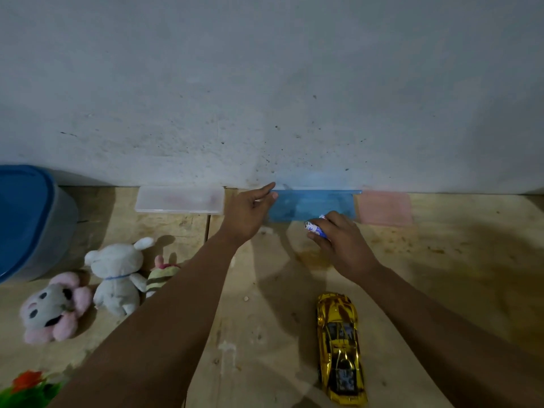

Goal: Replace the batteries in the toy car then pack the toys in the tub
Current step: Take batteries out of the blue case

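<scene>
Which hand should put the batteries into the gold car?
The right hand, probably: it already grips the batteries, and the gold car lies on its side. The left hand is at the blue case.
</scene>
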